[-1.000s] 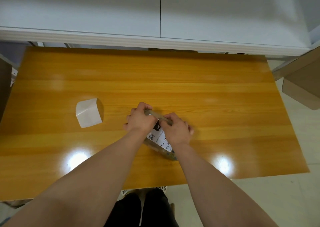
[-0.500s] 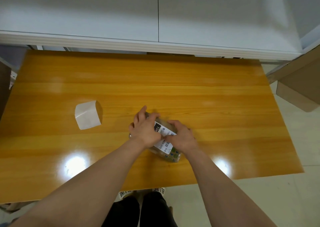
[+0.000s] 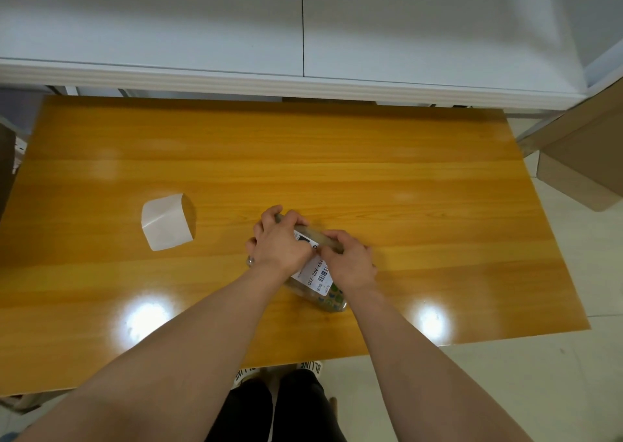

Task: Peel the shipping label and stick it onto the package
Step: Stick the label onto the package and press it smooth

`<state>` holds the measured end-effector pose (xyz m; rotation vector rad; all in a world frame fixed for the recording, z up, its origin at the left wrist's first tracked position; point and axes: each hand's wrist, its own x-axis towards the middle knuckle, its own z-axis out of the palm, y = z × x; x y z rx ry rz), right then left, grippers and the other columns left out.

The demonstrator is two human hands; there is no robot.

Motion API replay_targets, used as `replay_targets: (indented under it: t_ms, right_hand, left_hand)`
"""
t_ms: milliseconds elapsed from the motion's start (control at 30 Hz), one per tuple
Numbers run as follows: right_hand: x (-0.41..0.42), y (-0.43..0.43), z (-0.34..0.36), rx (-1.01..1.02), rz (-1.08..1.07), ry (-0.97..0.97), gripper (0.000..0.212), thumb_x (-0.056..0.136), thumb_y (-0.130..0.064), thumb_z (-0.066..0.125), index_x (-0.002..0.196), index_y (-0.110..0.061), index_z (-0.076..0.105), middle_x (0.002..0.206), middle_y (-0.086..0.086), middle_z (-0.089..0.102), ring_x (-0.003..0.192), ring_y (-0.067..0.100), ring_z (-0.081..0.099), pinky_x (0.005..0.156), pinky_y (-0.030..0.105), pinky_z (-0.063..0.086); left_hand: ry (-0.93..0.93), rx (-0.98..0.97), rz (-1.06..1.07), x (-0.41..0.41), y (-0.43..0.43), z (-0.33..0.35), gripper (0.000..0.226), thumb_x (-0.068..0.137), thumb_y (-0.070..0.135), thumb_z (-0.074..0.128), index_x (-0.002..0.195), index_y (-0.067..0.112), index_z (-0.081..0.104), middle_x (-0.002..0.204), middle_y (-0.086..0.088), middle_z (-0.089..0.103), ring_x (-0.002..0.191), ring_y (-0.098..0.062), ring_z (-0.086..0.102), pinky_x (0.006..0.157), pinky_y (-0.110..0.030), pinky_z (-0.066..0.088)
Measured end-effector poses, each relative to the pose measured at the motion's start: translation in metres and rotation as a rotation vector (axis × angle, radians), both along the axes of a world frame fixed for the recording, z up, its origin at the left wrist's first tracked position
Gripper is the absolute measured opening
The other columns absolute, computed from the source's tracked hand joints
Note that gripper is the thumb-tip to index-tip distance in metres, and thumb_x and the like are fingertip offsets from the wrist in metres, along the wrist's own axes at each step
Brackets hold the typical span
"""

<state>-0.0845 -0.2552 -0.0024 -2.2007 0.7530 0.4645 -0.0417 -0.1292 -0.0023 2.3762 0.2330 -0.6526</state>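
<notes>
A small clear-wrapped package (image 3: 332, 298) lies on the orange wooden table (image 3: 404, 189), a little in front of its middle. The white shipping label (image 3: 315, 273) with a barcode and black print sits on the package's top. My left hand (image 3: 281, 244) curls over the package's left and far end. My right hand (image 3: 350, 261) holds the right side, its fingers bent over the far edge. Both hands hide much of the label and the package. The curled white backing paper (image 3: 167, 222) lies on the table to the left, apart from my hands.
A white cabinet (image 3: 303, 37) runs along the table's far edge. Cardboard boxes (image 3: 586, 165) stand off the table's right side. The table's front edge is close to my legs, over a tiled floor.
My left hand's fingers, stretched flat half a second ago, have curled over the package's far end again. The right hand shifted slightly up the package. The backing paper has not moved.
</notes>
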Motion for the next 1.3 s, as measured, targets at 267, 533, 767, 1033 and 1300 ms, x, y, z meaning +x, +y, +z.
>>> replay_targets:
  t_ms: [267,533,767,1033,1300]
  right_hand:
    - [0.003,0.000,-0.006,0.128,-0.063,0.001,0.019,0.080,-0.058,0.048,0.088,-0.069,0.060,0.090,-0.009,0.074,0.105,0.028,0.064,0.098,0.056,0.047]
    - [-0.005,-0.025,0.015,0.445,0.026,0.010,0.056,0.086,-0.001,0.065,0.135,-0.029,0.058,0.126,0.001,0.065,0.101,0.018,0.068,0.084,0.034,0.059]
    - [-0.007,-0.032,0.008,0.349,0.226,0.057,0.091,0.061,-0.006,0.077,0.137,-0.046,0.048,0.135,-0.003,0.053,0.127,0.024,0.049,0.103,0.047,0.050]
    - [-0.006,-0.031,0.005,0.442,0.086,-0.020,0.067,0.085,0.011,0.061,0.133,-0.036,0.059,0.137,-0.002,0.060,0.116,0.019,0.061,0.093,0.037,0.058]
    - [-0.004,-0.028,0.002,0.418,-0.012,-0.036,0.053,0.096,0.007,0.047,0.129,-0.030,0.065,0.128,0.000,0.066,0.100,0.019,0.068,0.086,0.040,0.060]
  left_hand:
    - [-0.001,-0.006,0.074,0.001,-0.005,0.002,0.037,0.068,0.030,0.071,0.098,0.045,0.058,0.147,0.008,0.028,0.134,-0.023,0.027,0.099,-0.045,0.023]
    - [0.042,0.049,-0.198,-0.004,0.005,0.005,0.102,0.056,0.048,0.084,0.141,0.047,0.027,0.161,0.002,-0.014,0.149,-0.029,-0.008,0.114,-0.061,0.011]
    - [0.014,0.187,-0.310,-0.011,-0.001,0.002,0.107,0.050,0.061,0.080,0.140,0.047,0.026,0.161,0.001,-0.019,0.148,-0.037,-0.015,0.111,-0.072,0.002]
    - [0.010,0.235,-0.221,-0.012,-0.012,0.002,0.088,0.055,0.061,0.075,0.130,0.041,0.034,0.162,0.000,-0.006,0.147,-0.040,-0.007,0.108,-0.074,0.004]
    - [0.034,0.227,-0.102,-0.006,-0.017,0.001,0.069,0.056,0.063,0.073,0.115,0.042,0.043,0.153,0.002,0.015,0.138,-0.036,0.018,0.104,-0.064,0.021]
